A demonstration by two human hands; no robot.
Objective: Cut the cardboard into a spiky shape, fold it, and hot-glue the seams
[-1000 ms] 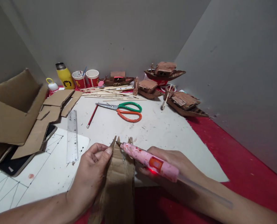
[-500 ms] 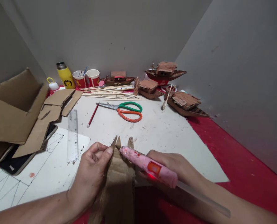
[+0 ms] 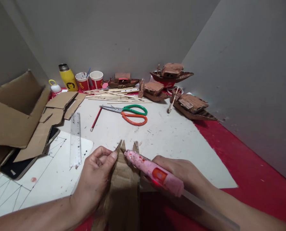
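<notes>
A long folded cardboard piece (image 3: pixel 123 189) with several pointed tips stands in front of me. My left hand (image 3: pixel 94 175) pinches its left edge near the tip between thumb and fingers. My right hand (image 3: pixel 176 170) is wrapped round a pink hot glue gun (image 3: pixel 155 171) with a glowing orange-red window; a clear glue stick (image 3: pixel 210 208) sticks out of its back end. The nozzle end is at the slit between the cardboard's tips; whether it touches cannot be made out. Most of my right fingers are hidden behind the gun.
Green-and-orange scissors (image 3: pixel 133 115) and a red pencil (image 3: pixel 96 119) lie ahead. A clear ruler (image 3: pixel 75 139), phone (image 3: pixel 19 166), cardboard scraps (image 3: pixel 53 117) and an open box (image 3: pixel 13 115) are left. Behind are wooden sticks (image 3: pixel 114 94), paper cups (image 3: pixel 96 80), a yellow bottle (image 3: pixel 68 78) and model boats (image 3: pixel 192 104).
Almost nothing differs. The whole view has shifted very slightly, and both hands keep the same hold on the cardboard and the glue gun.
</notes>
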